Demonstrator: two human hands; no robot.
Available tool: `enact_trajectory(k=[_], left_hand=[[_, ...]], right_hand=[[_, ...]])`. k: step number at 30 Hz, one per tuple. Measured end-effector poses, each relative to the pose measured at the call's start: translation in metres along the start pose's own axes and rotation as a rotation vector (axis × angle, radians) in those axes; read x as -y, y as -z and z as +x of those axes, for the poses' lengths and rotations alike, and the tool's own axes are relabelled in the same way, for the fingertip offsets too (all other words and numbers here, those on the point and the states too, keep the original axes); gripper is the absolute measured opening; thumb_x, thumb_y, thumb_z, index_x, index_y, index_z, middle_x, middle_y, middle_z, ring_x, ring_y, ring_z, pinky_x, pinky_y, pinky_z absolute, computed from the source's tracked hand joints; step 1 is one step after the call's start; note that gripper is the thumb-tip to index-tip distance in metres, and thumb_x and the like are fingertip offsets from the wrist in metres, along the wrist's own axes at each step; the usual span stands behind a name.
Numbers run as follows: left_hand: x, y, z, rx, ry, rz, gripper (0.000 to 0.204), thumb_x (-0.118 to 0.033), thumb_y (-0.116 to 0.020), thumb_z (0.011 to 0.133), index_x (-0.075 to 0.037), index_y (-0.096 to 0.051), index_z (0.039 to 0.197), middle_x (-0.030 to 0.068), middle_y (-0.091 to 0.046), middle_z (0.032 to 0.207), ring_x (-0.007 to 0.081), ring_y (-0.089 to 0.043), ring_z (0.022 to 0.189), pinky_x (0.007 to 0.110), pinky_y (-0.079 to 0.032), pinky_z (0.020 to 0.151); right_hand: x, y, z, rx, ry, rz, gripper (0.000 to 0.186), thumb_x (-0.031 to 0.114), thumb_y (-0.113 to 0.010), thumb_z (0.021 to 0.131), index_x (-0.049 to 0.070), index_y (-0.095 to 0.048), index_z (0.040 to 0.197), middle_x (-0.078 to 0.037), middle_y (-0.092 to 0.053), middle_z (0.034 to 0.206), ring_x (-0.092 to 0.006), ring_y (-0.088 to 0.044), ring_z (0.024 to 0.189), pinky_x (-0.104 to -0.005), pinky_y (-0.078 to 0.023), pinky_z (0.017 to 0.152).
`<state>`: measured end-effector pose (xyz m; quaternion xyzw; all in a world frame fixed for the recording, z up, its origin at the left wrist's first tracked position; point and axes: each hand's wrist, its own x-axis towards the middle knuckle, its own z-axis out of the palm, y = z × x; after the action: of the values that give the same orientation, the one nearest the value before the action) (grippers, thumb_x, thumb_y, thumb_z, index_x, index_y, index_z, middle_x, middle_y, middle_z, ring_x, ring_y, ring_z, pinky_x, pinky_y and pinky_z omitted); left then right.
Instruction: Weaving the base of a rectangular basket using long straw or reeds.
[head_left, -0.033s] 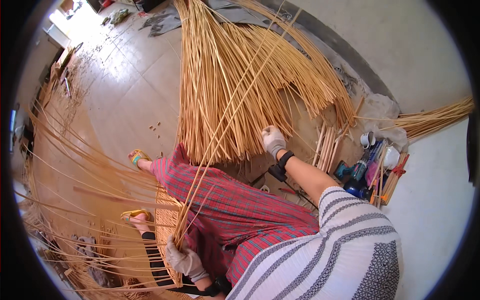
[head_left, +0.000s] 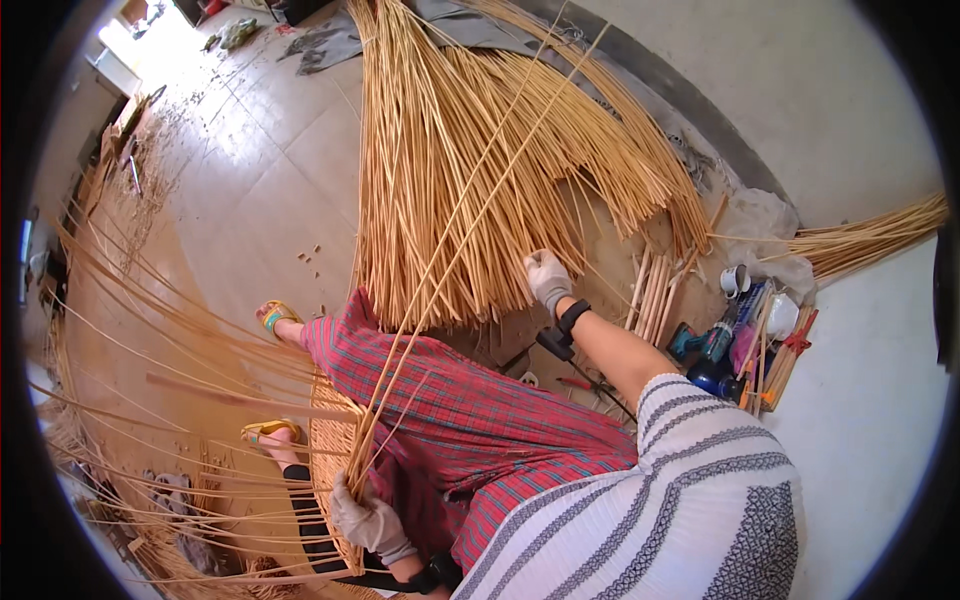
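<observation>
Our hands are well apart: the white-gloved left hand [head_left: 368, 520] clasps long, thin tan canes [head_left: 364, 442] beside a woven tan wicker piece [head_left: 330, 430]. The white-gloved right hand [head_left: 549, 279] is at the lower ends of a big fanned bundle of yellowish canes [head_left: 408, 190]; whether it grips any, we cannot tell.

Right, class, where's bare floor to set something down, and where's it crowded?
Mostly bare: tiled floor between the cane bundle and scattered scraps. Crowded: left of the left hand, where strips fan out, and around the drill.
</observation>
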<state>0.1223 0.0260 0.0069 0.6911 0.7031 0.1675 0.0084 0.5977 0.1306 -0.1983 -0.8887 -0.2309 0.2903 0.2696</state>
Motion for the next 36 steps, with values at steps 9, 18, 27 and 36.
enact_trajectory(k=[9,18,27,36], left_hand=[[-0.007,0.001,0.007,0.021,0.012,0.015,0.049,-0.006,-0.073,0.087,-0.008,-0.062,0.134,0.0203,-0.068,0.112,0.0429,-0.064,0.102,0.050,-0.049,0.088],[-0.003,-0.003,0.005,0.042,0.039,0.030,0.046,-0.012,-0.075,0.089,-0.008,-0.062,0.133,0.0210,-0.068,0.113,0.0439,-0.064,0.104,0.050,-0.049,0.089],[0.001,-0.007,0.002,0.038,0.048,0.042,0.046,-0.007,-0.066,0.087,-0.012,-0.061,0.133,0.0180,-0.067,0.106,0.0419,-0.062,0.102,0.052,-0.046,0.092],[-0.004,-0.010,0.005,-0.043,-0.040,0.134,0.039,-0.017,-0.069,0.093,-0.008,-0.059,0.129,0.0180,-0.062,0.104,0.0429,-0.060,0.097,0.052,-0.045,0.084]], right_hand=[[-0.022,0.021,0.030,0.287,-0.056,-0.378,0.036,0.036,-0.067,0.097,0.013,-0.072,0.125,-0.012,-0.071,0.130,-0.0335,-0.064,0.124,-0.0445,-0.051,0.106],[-0.061,0.000,0.028,0.195,-0.005,-0.293,0.032,0.031,-0.060,0.099,0.008,-0.064,0.120,-0.025,-0.070,0.119,-0.0442,-0.064,0.115,-0.0505,-0.050,0.098],[-0.064,-0.004,0.038,-0.082,0.128,-0.147,0.028,0.012,-0.064,0.096,0.006,-0.064,0.123,-0.022,-0.069,0.118,-0.0360,-0.067,0.110,-0.0421,-0.053,0.099],[0.017,-0.035,-0.016,0.219,0.542,0.126,0.015,0.017,-0.064,0.099,0.009,-0.071,0.111,-0.013,-0.073,0.104,-0.0289,-0.070,0.098,-0.0374,-0.056,0.091]])
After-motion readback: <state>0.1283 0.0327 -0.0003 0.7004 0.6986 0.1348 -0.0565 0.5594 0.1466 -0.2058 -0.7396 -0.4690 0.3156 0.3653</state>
